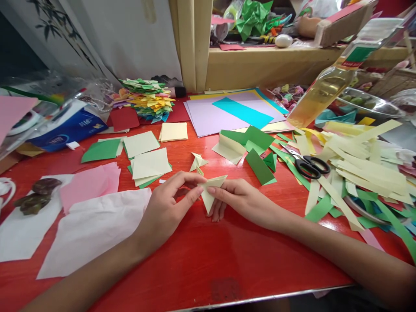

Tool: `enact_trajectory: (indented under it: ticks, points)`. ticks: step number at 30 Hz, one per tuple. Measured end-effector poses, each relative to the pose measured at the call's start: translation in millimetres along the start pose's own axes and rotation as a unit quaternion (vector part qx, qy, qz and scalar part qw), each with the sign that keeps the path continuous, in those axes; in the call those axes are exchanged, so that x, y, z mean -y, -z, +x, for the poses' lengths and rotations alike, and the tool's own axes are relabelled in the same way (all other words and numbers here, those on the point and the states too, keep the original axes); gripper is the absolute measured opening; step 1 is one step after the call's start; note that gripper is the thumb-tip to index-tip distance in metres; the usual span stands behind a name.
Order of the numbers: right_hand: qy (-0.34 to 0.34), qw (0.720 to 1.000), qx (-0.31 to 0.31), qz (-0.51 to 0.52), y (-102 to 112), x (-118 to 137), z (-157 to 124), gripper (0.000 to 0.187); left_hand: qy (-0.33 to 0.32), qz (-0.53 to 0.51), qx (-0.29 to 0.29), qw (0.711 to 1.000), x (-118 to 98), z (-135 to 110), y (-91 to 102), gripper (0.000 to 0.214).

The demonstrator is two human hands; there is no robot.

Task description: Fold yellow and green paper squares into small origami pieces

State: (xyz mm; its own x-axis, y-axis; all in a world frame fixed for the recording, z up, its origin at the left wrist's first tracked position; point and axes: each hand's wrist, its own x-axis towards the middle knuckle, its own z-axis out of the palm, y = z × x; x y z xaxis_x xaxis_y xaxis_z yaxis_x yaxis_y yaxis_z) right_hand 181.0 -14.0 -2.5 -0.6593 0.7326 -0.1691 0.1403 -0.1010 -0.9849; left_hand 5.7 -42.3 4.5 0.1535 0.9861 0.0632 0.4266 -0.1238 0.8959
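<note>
One cream piece (212,187) in hand, flat squares (150,164) waiting unfolded

In the head view, the cream piece is between both hands, raised just above the near middle of the red table (227,264). It already has a pointed, layered shape; whether its folding is complete, I cannot tell. The left hand (170,206) has thumb and forefinger pinched at its left edge. The right hand (245,199) clamps it, thumb on the front, the other fingers curled behind and below.

Just beyond the hands lies a small star-like piece (196,163), which looks folded through. Farther back, a tall stack (149,102) of green, yellow and blue paper seems made of many folded pieces. To the right of the star-like piece, a green sheet (261,167) and a cream sheet (229,149) are creased but open, so only partly worked.

The squares, cream and green, lie flat in several piles on the left, apparently unfolded. Scissors (310,167) rest among cut strips (367,160) on the right; that cutting seems done.
</note>
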Motion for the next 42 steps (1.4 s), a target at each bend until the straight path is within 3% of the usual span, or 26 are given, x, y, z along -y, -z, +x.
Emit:
enact_trajectory:
  ticks: [7,17,27,32,36,39,42]
  points:
    - [0.072,0.993,-0.089,-0.011,-0.8,-4.9,-0.1,0.020,0.001,0.020,0.001,1.000,-0.2,2.2,-1.2,0.009]
    - [0.033,0.998,-0.041,0.031,0.9,-3.7,1.9,0.023,0.002,0.015,0.001,1.000,3.4,3.9,-0.6,0.012]
    - [0.041,0.997,-0.015,0.067,2.8,-3.6,1.3,0.027,0.022,0.010,0.001,1.000,1.9,4.8,0.2,0.017]
    - [0.060,0.995,-0.049,-0.070,3.7,-0.9,-0.5,0.029,0.055,0.010,0.034,0.998,1.9,4.8,0.4,0.023]
    - [0.133,0.956,-0.124,-0.232,4.3,1.7,-0.7,0.014,0.049,0.033,0.037,0.998,-0.2,3.8,0.8,0.023]
    - [0.161,0.939,-0.120,-0.278,4.2,1.2,-0.6,0.012,0.035,0.046,0.033,0.998,-1.6,2.8,0.2,0.022]
    - [0.149,0.948,-0.100,-0.261,3.4,-1.8,-1.6,0.017,0.024,0.055,0.028,0.998,-1.5,2.1,-0.8,0.021]
